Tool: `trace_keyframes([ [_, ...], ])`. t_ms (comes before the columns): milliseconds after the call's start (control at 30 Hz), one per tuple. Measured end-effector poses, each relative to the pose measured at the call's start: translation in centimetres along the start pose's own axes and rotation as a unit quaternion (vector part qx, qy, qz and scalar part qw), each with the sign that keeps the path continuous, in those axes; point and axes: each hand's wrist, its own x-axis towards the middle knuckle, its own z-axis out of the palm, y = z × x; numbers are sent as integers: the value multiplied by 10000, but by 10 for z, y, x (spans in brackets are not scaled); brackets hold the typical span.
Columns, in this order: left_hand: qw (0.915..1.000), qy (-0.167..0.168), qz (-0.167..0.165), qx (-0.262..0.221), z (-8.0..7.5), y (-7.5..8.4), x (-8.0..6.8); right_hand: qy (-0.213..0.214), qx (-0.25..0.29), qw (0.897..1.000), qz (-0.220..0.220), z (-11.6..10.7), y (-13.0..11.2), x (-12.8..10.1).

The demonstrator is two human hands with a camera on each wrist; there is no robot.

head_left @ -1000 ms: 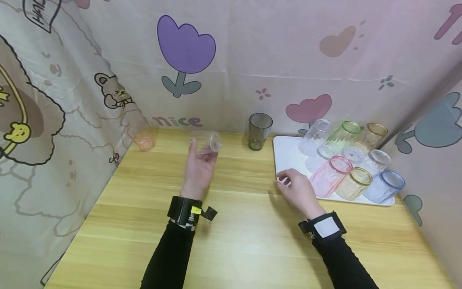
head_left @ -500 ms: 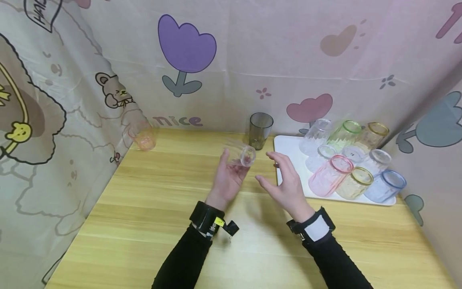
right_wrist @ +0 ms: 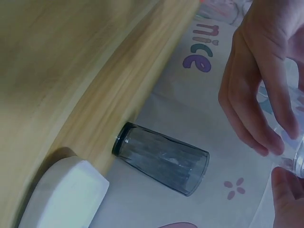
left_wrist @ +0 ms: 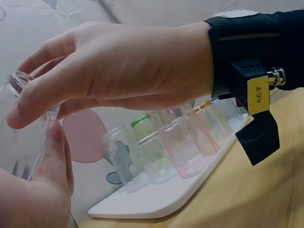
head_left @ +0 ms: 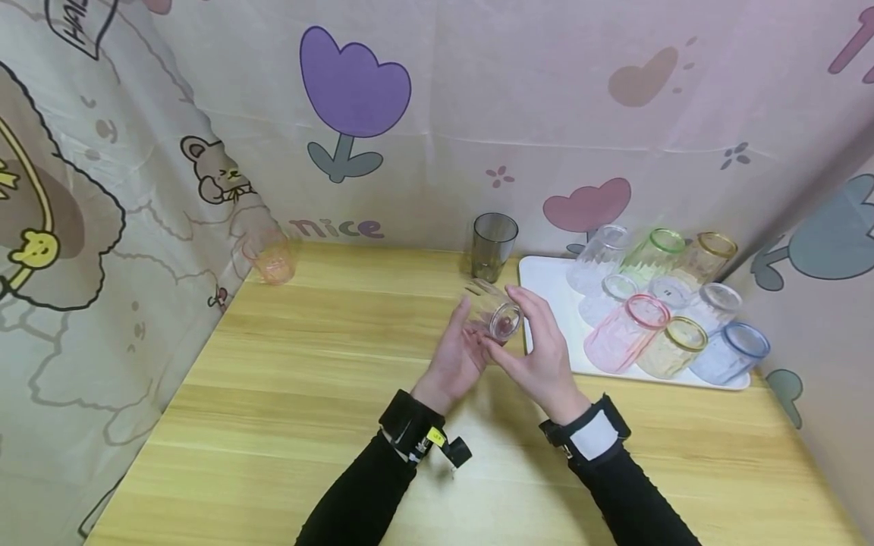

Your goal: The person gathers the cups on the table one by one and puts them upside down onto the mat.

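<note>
In the head view a clear drinking glass [head_left: 503, 321] lies tilted above the table, its thick round end toward the right. My left hand [head_left: 459, 358] holds it from below and the left, thumb up along its side. From the right, my right hand [head_left: 545, 365] pinches the round end between thumb and fingers. The left wrist view shows that right hand [left_wrist: 118, 66] bent over the glass end, with part of my left hand [left_wrist: 33, 199] below. Fingers of my left hand [right_wrist: 256, 71] curl round the glass in the right wrist view.
A grey tumbler [head_left: 493, 246] stands upright near the back wall. Right of it, a white tray [head_left: 546, 284] bears several tinted and clear glasses, including a pink glass [head_left: 624, 334] and a blue glass [head_left: 727, 353]. An orange glass [head_left: 275, 262] stands at the back left corner.
My left hand has carried the clear glass rightward and toward me from the back of the table. My right hand has left the tray's edge, opened, and taken the glass's round end.
</note>
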Motion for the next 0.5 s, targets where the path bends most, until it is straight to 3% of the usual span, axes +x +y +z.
trace_keyframes([
  [300, 9999, 53, -96, -4, -1, -6, -1, 177, -105, 9995, -224, -1, 2, -3],
  [500, 9995, -57, -179, 260, -2, -8, -1, 229, -76, 9997, -14, -7, 2, -4],
])
